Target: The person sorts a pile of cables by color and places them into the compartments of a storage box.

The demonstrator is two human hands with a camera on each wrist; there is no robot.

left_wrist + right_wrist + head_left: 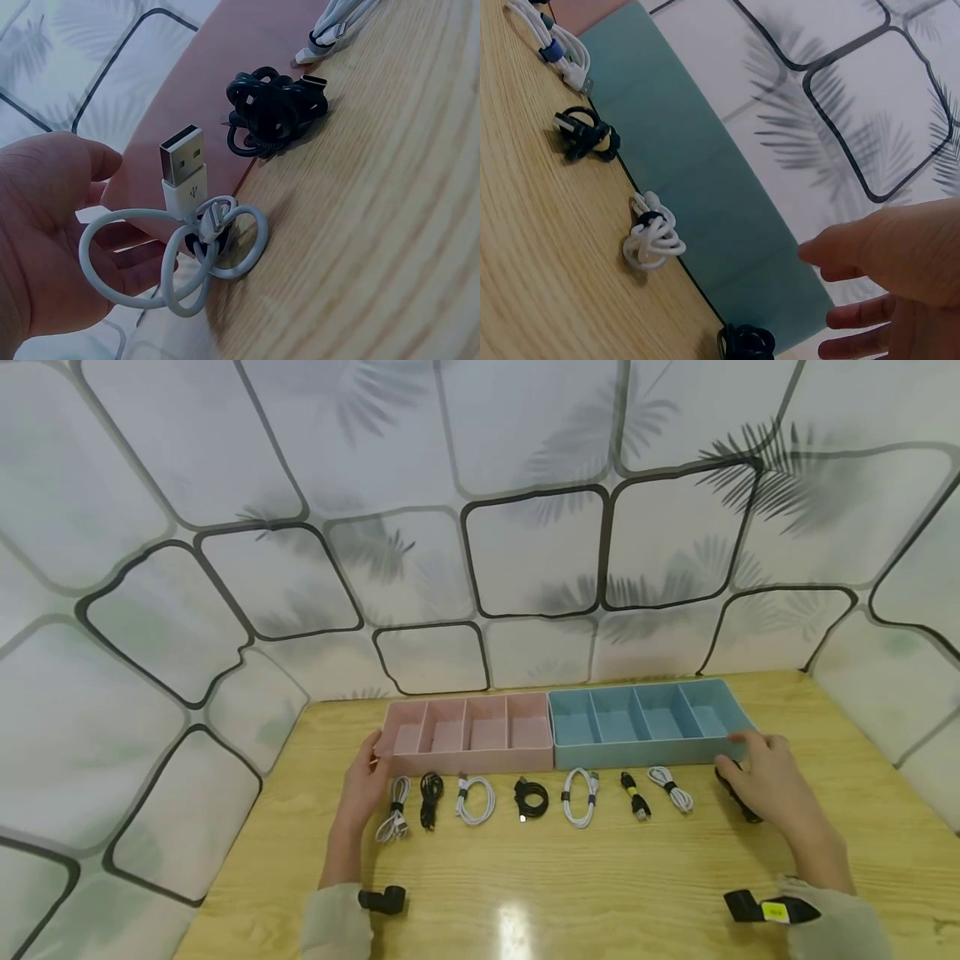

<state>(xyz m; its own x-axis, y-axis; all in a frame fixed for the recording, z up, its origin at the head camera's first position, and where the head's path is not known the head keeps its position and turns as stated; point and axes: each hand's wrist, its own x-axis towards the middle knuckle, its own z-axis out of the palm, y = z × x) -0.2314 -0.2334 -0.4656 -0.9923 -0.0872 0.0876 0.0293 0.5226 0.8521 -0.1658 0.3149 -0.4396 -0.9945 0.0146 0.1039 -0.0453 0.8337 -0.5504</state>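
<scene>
A pink compartment box (pixel 465 763) and a blue compartment box (pixel 645 752) stand end to end. My left hand (pixel 365 787) is at the pink box's left front corner, thumb and fingers apart. In front of it lies a bundled white USB cable (pixel 184 191), beside a coiled black cable (pixel 270 109). At the blue box's right front corner is my right hand (pixel 772 781), its fingers spread apart in the right wrist view. Below that hand a bundled black cable (pixel 748 343) lies partly hidden. Whether either hand touches its box is hard to tell.
Between the hands, a row of bundled cables lies before the boxes: a white cable (pixel 487 802), a black cable (pixel 543 800), another white cable (pixel 567 802), a black cable with a yellow tie (pixel 636 796) and a white cable (pixel 678 795). A patterned cloth wall (pixel 540 552) rises behind.
</scene>
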